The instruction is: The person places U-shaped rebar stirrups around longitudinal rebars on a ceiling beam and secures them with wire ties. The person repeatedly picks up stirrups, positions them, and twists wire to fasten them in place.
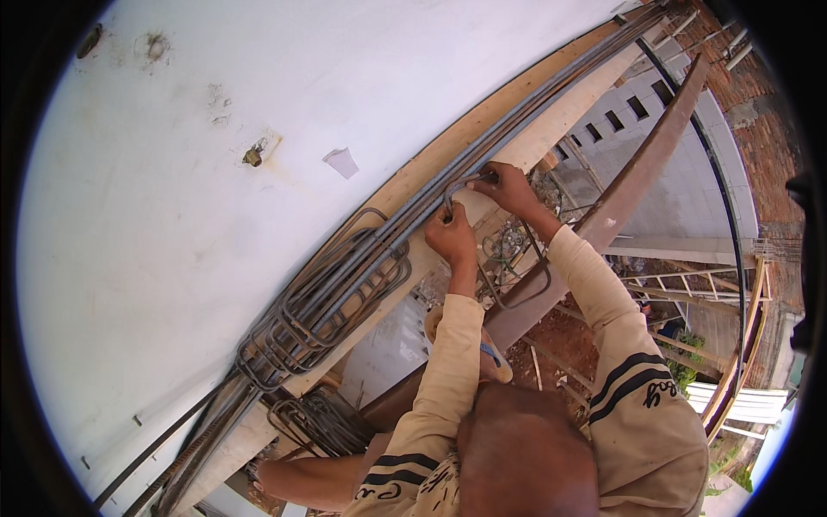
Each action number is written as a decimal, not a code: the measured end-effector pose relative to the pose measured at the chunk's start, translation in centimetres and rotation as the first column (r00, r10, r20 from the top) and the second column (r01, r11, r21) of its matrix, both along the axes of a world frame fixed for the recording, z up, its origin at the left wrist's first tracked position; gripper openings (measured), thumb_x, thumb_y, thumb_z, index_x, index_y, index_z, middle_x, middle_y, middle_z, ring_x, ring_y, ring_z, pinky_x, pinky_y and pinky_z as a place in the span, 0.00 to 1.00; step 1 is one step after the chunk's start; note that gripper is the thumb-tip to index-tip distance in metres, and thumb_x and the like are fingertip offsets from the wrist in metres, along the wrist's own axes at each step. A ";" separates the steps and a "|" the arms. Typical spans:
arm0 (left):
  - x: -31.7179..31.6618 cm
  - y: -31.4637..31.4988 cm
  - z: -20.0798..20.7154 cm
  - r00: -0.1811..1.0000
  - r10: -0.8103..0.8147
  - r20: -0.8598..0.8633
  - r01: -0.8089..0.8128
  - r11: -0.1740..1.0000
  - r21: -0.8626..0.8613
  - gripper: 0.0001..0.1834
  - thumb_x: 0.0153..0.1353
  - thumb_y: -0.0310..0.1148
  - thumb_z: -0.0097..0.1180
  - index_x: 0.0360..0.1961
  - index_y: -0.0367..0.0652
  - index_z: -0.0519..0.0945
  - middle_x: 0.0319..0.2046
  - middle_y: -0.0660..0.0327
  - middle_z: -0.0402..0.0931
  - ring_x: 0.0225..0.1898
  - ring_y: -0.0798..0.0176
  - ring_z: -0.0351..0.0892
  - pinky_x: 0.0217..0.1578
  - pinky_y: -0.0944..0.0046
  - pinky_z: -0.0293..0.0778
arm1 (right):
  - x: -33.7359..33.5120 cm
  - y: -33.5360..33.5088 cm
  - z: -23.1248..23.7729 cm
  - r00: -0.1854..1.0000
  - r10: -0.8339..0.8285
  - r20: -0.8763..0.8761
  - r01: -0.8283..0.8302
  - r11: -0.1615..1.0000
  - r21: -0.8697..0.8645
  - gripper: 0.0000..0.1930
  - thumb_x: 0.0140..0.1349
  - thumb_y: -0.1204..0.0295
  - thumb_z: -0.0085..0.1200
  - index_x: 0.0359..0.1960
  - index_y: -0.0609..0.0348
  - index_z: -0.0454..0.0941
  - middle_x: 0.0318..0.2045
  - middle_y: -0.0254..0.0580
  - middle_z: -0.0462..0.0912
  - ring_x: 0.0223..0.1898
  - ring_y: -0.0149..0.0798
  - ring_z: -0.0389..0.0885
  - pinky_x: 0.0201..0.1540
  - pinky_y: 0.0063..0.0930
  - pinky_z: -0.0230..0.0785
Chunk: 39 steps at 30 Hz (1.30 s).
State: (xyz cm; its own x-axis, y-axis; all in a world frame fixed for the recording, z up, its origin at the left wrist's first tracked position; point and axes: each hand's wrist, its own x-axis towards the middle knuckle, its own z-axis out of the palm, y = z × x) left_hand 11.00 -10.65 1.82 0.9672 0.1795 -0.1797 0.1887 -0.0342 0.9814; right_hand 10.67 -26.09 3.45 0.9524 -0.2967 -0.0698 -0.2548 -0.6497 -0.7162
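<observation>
Both my hands grip a bent steel stirrup [546,280], a rounded rectangular loop of thin bar. My left hand [450,234] pinches its upper left corner, fingers closed. Slightly farther and to the right, my right hand [510,189] is closed on its upper end. The loop's lower part hangs below my hands, tilted. Just beyond, long steel rebars [508,123] run diagonally in a bundle along a wooden plank [551,109]. Left of my hands, several stirrups [336,297] are clustered around those bars. My fingers hide part of the held loop's ends.
A white wall [198,215] borders the bars on the left. More stirrups [319,422] lie in a pile below the plank. A brown beam [637,185] slants past on the right, over rubble-strewn ground. My sandalled foot [493,358] shows between my arms. A ladder [689,280] lies farther right.
</observation>
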 end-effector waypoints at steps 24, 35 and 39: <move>5.4 8.8 3.6 0.772 -0.634 0.038 0.301 0.417 0.857 0.24 0.72 0.48 0.53 0.50 0.34 0.82 0.46 0.45 0.82 0.51 0.42 0.81 0.58 0.42 0.69 | -12.8 -2.0 -1.3 0.811 -0.529 -0.251 0.498 0.397 0.771 0.10 0.69 0.64 0.63 0.37 0.58 0.83 0.16 0.19 0.62 0.15 0.19 0.54 0.17 0.21 0.43; 5.3 9.1 2.6 0.767 -0.632 0.109 0.300 0.503 0.810 0.21 0.75 0.42 0.48 0.47 0.32 0.83 0.43 0.43 0.84 0.45 0.38 0.82 0.51 0.41 0.72 | -12.9 1.8 -3.4 0.733 -0.640 -0.232 0.520 0.307 0.797 0.10 0.69 0.64 0.63 0.34 0.57 0.81 0.14 0.20 0.63 0.12 0.19 0.54 0.15 0.21 0.42; 5.4 9.0 3.2 0.781 -0.622 0.060 0.330 0.492 0.806 0.21 0.75 0.42 0.47 0.47 0.32 0.83 0.44 0.43 0.84 0.46 0.38 0.82 0.51 0.41 0.72 | -10.9 -0.4 -2.7 0.799 -0.571 -0.189 0.469 0.396 0.789 0.11 0.69 0.64 0.63 0.32 0.56 0.79 0.14 0.19 0.63 0.12 0.19 0.54 0.15 0.21 0.43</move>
